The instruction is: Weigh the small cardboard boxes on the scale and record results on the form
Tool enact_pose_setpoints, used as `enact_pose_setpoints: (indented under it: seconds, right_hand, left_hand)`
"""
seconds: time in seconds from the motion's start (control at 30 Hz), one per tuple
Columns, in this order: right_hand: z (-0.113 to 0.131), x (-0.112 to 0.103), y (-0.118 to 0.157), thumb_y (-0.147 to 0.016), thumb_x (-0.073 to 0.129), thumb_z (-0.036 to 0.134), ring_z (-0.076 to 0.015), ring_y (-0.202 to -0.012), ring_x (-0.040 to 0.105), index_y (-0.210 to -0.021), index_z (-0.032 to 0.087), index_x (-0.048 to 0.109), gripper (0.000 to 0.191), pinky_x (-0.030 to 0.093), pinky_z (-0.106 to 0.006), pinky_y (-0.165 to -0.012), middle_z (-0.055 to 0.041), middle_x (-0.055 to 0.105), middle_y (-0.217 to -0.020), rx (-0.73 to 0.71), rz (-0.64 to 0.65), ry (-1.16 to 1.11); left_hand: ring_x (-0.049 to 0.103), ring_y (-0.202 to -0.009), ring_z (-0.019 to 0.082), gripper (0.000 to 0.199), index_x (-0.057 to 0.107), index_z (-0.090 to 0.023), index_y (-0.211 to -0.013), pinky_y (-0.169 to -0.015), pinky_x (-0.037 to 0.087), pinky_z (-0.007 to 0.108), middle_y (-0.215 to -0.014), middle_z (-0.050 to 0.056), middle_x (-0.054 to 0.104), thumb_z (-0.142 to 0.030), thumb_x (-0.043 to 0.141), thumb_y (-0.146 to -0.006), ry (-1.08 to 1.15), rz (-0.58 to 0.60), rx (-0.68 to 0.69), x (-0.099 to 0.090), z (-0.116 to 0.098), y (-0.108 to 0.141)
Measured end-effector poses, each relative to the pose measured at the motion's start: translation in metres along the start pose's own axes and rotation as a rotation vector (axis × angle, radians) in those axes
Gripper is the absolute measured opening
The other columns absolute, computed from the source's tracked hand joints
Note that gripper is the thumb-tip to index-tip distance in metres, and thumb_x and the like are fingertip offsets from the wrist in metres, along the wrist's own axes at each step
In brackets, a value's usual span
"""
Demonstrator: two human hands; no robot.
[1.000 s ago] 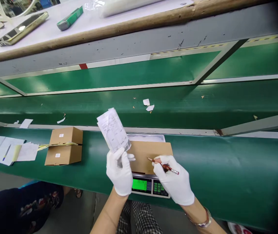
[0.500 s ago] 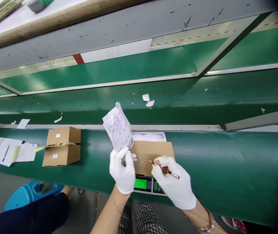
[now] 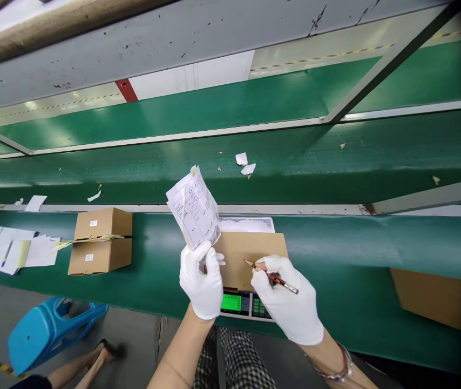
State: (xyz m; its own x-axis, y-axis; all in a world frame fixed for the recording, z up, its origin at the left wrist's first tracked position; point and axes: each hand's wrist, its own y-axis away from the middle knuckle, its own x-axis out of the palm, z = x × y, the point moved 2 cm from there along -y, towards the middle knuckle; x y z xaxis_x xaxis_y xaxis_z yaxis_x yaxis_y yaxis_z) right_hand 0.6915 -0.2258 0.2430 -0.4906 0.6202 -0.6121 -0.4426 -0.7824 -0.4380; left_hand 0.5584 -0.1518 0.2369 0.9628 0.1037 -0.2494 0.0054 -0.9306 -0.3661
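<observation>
Far left of belt: loose papers [image 3: 7, 251] with a blue pen on them are lying flat on the green belt [image 3: 356, 254], well apart from my hands.
Left of centre: two stacked cardboard boxes [image 3: 100, 240] are sitting on the belt, yellowish sheets sticking out between them.
Floor, lower left: a blue plastic stool [image 3: 48, 329] is lying tipped over beside another person's foot [image 3: 107, 351].
Left hand: my left hand [image 3: 201, 281], gloved in white, is pinching a crumpled printed slip [image 3: 194, 208] by its lower edge and holding it up, tilted, its long axis running up and to the left.
Centre: a flat brown carton [image 3: 241, 251] is resting on a weighing scale [image 3: 246, 304] whose green display is lit (digits too small to read).
Right hand: my right hand [image 3: 287, 302], also gloved, is gripping a red pencil [image 3: 271, 276] in a writing hold.
Key relation: the pencil's long axis is pointing up and left, its tip hovering over or touching the carton top (I cannot tell which); the carton is lying directly ahead of both hands, the right hand being nearer its writing surface.
Far belt: white paper scraps [image 3: 245, 163] are lying on the upper lane.
Right: another brown carton [image 3: 436, 300] is sitting under the belt edge.
</observation>
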Motion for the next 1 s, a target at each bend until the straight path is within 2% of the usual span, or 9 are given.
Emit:
enact_pose_setpoints:
  seconds: [0.1, 0.23, 0.57, 0.73, 1.0]
  right_hand:
    - [-0.0031, -0.0009, 0.0034, -0.082, 0.053, 0.013, -0.0094, -0.053, 0.058, -0.08, 0.024, 0.05, 0.011, 0.049, -0.021, -0.057, 0.0049, 0.062, -0.067, 0.013, 0.026, -0.023]
    - [-0.0083, -0.0019, 0.0091, -0.084, 0.056, 0.018, -0.0103, -0.058, 0.062, -0.084, 0.023, 0.053, 0.006, 0.051, -0.022, -0.06, 0.0034, 0.066, -0.073, 0.075, -0.016, -0.016]
    - [-0.0039, 0.0006, 0.004, -0.084, 0.055, 0.016, -0.0109, -0.057, 0.062, -0.084, 0.023, 0.052, 0.007, 0.052, -0.022, -0.06, 0.0038, 0.066, -0.07, 0.001, -0.011, 0.045]
    - [-0.0045, -0.0003, 0.0055, -0.083, 0.055, 0.016, -0.0112, -0.056, 0.061, -0.083, 0.023, 0.052, 0.008, 0.052, -0.023, -0.06, 0.0038, 0.065, -0.07, 0.025, -0.008, 0.037]
    - [-0.0022, 0.001, 0.0036, -0.082, 0.054, 0.015, -0.0115, -0.055, 0.059, -0.08, 0.024, 0.05, 0.01, 0.051, -0.024, -0.058, 0.0034, 0.064, -0.067, 0.049, -0.016, 0.043]
  left_hand:
    - [0.069, -0.06, 0.007, 0.018, 0.061, -0.019, -0.105, -0.054, 0.061, 0.021, -0.104, 0.002, 0.056, -0.009, 0.054, -0.093, 0.002, -0.005, -0.007, 0.0009, 0.0003, -0.0001]
    - [0.069, -0.06, 0.006, 0.018, 0.062, -0.02, -0.105, -0.054, 0.061, 0.02, -0.103, 0.001, 0.056, -0.009, 0.054, -0.092, -0.005, -0.01, 0.0, 0.0012, 0.0009, -0.0003]
    - [0.069, -0.059, 0.007, 0.015, 0.062, -0.019, -0.104, -0.054, 0.061, 0.021, -0.104, 0.002, 0.058, -0.011, 0.055, -0.093, -0.014, -0.015, -0.013, 0.0009, 0.0008, 0.0005]
    - [0.069, -0.059, 0.007, 0.014, 0.061, -0.018, -0.103, -0.053, 0.061, 0.021, -0.104, 0.002, 0.058, -0.012, 0.055, -0.093, -0.013, -0.011, -0.01, 0.0007, 0.0009, 0.0002]
    - [0.068, -0.059, 0.008, 0.01, 0.061, -0.018, -0.102, -0.052, 0.061, 0.022, -0.1, 0.003, 0.055, -0.019, 0.054, -0.095, 0.014, -0.004, -0.081, 0.0019, 0.0008, -0.0002]
